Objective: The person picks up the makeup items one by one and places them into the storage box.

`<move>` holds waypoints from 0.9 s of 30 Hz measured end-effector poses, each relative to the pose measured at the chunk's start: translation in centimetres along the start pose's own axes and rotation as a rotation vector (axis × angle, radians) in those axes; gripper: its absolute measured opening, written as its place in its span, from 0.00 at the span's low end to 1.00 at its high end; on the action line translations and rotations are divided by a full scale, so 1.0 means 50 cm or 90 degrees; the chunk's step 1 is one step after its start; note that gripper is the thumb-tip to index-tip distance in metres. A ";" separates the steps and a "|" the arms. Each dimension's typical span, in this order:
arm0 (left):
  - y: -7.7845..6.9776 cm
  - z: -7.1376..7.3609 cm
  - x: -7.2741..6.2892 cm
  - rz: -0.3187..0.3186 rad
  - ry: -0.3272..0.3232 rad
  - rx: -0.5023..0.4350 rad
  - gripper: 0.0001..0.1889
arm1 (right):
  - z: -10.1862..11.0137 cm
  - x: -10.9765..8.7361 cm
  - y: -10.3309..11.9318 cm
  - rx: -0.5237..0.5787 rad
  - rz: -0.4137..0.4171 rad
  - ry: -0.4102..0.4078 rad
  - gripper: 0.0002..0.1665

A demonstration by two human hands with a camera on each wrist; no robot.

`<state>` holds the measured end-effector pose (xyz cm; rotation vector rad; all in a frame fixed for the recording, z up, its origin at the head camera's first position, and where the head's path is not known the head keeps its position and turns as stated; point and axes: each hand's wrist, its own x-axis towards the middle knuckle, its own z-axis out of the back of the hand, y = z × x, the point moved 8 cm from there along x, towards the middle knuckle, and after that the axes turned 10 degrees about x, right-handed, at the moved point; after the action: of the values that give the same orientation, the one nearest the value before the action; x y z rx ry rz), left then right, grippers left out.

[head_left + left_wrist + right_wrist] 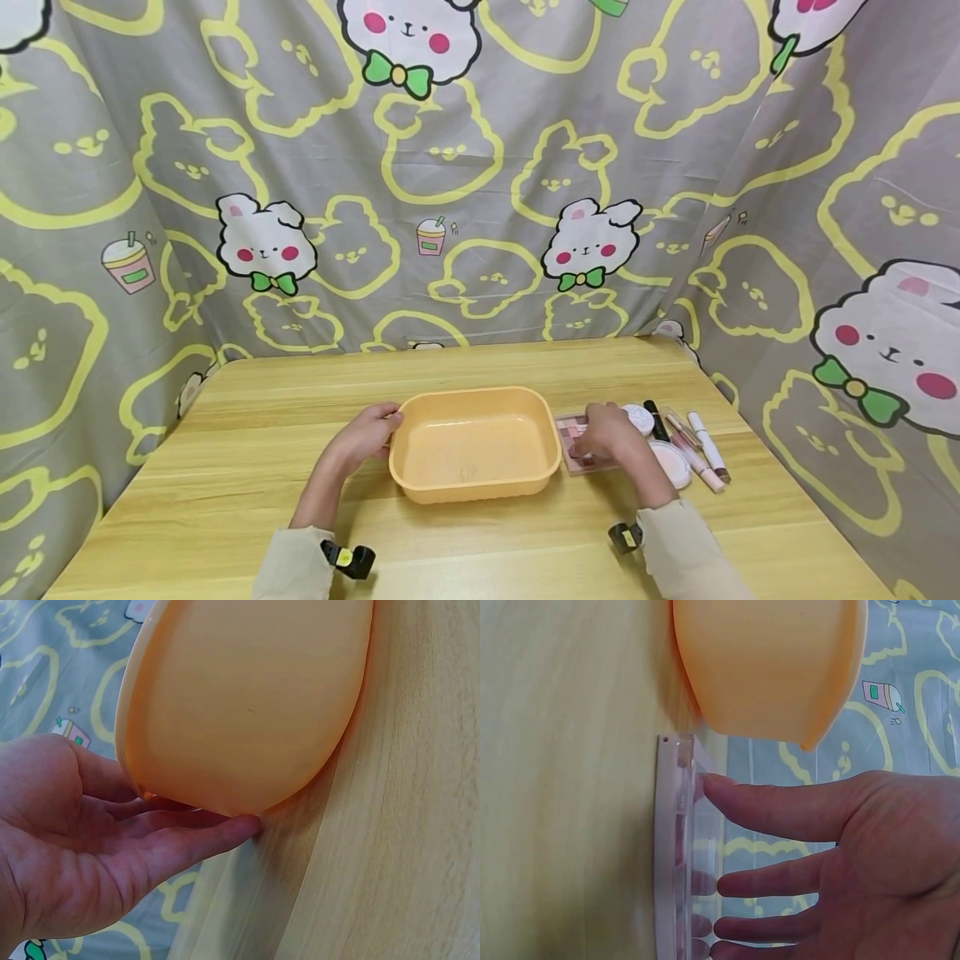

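A light-orange plastic tray [472, 450], deep and with rounded corners, sits on the wooden table. My left hand [365, 433] lies against its left end; in the left wrist view the extended fingers [187, 847] meet the outer wall below the rim. To the right of the tray is a pink eyeshadow palette [572, 433] with a clear lid. Over it my right hand [606, 433] reaches down, thumb and fingers spread. The right wrist view has those fingertips [731, 885] right at the lid of the palette [667, 847], which lies flat.
Right of the palette lie a white round compact [639, 418], a black tube [657, 421], a pale powder compact [672, 463], a pink tube [705, 473] and a white pen-like tube [707, 443]. A patterned curtain [450, 167] surrounds the table [465, 550].
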<state>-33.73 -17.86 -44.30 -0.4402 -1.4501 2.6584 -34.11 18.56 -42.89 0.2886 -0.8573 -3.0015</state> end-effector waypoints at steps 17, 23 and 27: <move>-0.007 -0.006 -0.006 -0.010 0.006 -0.011 0.21 | -0.005 0.004 -0.004 0.010 -0.027 0.006 0.46; -0.006 -0.002 -0.005 -0.011 -0.006 -0.003 0.21 | -0.003 0.003 -0.007 0.018 -0.034 0.007 0.47; -0.007 -0.003 -0.005 -0.015 -0.002 -0.003 0.21 | -0.006 0.002 -0.005 0.014 -0.027 0.023 0.44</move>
<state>-33.49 -17.61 -44.04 -0.4164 -1.4527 2.6398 -34.15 18.61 -43.30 0.3656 -0.8933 -3.0166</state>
